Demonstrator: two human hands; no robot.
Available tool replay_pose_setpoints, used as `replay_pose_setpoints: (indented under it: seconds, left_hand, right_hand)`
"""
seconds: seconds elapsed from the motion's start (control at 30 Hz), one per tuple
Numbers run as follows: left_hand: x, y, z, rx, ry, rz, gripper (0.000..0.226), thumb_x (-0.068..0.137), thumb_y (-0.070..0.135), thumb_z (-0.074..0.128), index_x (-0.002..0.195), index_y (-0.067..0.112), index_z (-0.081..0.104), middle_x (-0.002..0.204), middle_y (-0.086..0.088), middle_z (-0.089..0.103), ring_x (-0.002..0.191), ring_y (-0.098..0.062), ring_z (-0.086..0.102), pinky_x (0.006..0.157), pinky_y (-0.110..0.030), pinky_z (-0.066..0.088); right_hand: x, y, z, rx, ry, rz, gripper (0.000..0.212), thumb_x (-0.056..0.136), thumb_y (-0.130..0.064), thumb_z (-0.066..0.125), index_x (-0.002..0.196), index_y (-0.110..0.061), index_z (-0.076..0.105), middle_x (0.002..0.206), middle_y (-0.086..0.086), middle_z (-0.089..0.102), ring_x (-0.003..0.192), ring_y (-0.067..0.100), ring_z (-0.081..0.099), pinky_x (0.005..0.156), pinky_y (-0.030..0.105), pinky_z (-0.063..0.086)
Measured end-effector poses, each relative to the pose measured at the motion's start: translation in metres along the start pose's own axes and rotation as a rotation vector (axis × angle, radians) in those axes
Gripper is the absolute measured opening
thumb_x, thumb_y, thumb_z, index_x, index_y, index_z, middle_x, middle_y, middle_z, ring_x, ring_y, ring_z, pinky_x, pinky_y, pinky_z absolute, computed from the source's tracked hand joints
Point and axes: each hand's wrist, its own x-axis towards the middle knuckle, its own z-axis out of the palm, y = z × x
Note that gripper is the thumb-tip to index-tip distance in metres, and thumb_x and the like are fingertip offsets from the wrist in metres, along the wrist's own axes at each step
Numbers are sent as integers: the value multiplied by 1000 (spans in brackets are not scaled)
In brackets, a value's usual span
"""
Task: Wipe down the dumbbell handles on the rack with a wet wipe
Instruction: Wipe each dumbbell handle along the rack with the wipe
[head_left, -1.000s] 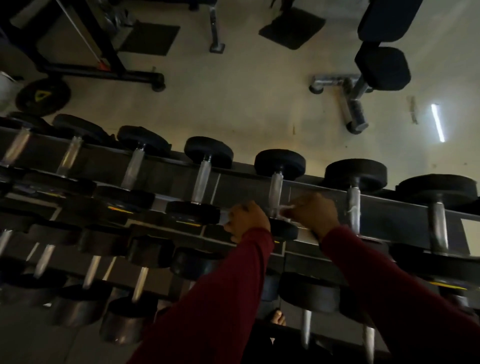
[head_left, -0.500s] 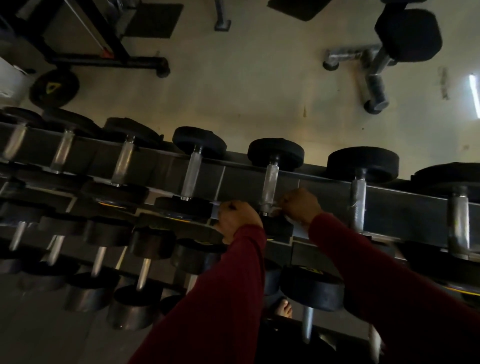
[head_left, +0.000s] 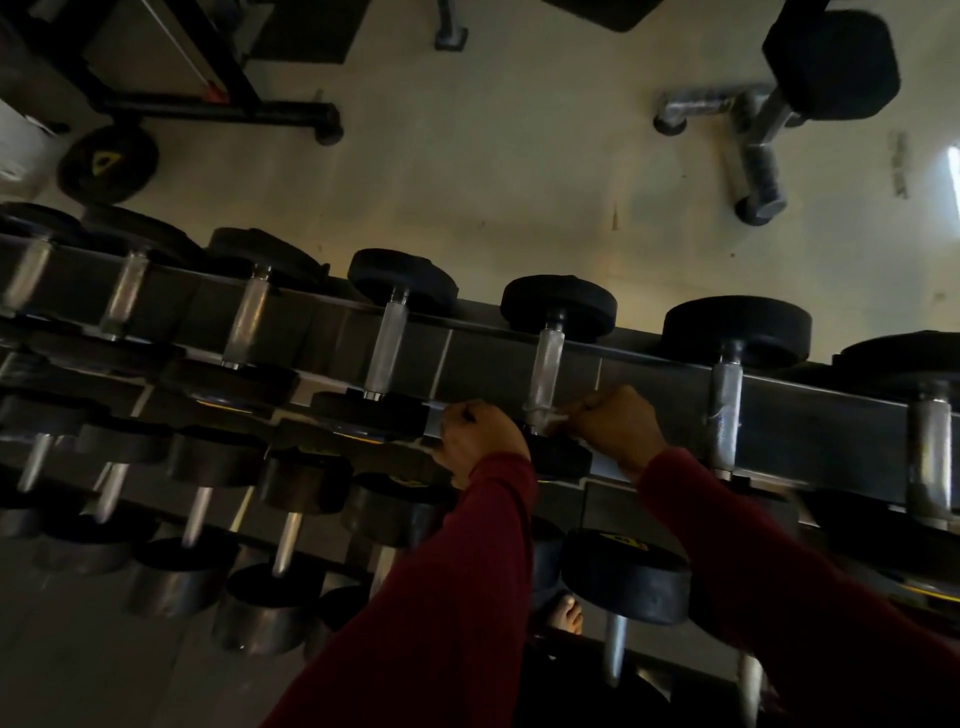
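Two red sleeves (head_left: 447, 597) reach up from the bottom edge, and a bare foot (head_left: 569, 616) peeks out between them. The left hand (head_left: 480, 441) and right hand (head_left: 618, 428) both have curled fingers pinching a thin white wet wipe (head_left: 550, 418) looped round the low end of one dumbbell handle (head_left: 548, 371) on the rack (head_left: 493, 366); most of the wipe is hidden. Far off at 1 o'clock stands a dark padded bench (head_left: 831, 62), cut off by the top edge.
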Motion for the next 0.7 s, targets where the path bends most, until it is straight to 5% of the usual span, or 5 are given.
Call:
replay_pose_setpoints:
  seconds: [0.1, 0.2, 0.4, 0.57, 0.7]
  left_hand:
    - [-1, 1, 0, 4, -2, -9, 28, 95, 28, 46, 114, 23, 66, 126, -6, 61, 119, -30, 44, 99, -38, 34]
    - [0, 1, -1, -27, -9, -33, 25, 94, 30, 47, 111, 29, 66, 126, -6, 60, 118, -28, 45, 102, -43, 36]
    - [-2, 2, -2, -65, -15, -50, 26, 92, 29, 49, 112, 28, 66, 125, -10, 59, 118, -31, 45, 102, -41, 36]
    - [-6, 4, -5, -85, -44, -65, 21, 90, 25, 47, 101, 34, 62, 122, -9, 58, 118, -28, 44, 102, -43, 36]
    - [-7, 5, -6, -91, -38, -83, 26, 90, 25, 47, 106, 32, 65, 121, -8, 56, 117, -28, 44, 103, -43, 36]
  right_hand:
    - [-10, -11, 3, 131, -35, -35, 19, 79, -26, 82, 95, -16, 76, 94, -6, 71, 85, 5, 65, 63, 16, 47]
    - [-2, -28, 17, -190, 76, -184, 18, 81, -35, 79, 95, -23, 78, 95, -8, 71, 83, 4, 62, 76, 18, 50]
    - [10, -40, 38, -413, 127, -429, 15, 87, -35, 73, 91, -21, 78, 96, 1, 74, 86, 13, 68, 87, 27, 56]
    - [2, -31, 4, -395, 37, -303, 10, 83, -36, 77, 85, -26, 78, 94, -3, 76, 80, 9, 69, 77, 23, 57]
    - [-1, -31, 15, -394, 103, -315, 19, 82, -40, 77, 94, -26, 79, 104, -3, 76, 94, 13, 70, 92, 33, 57]
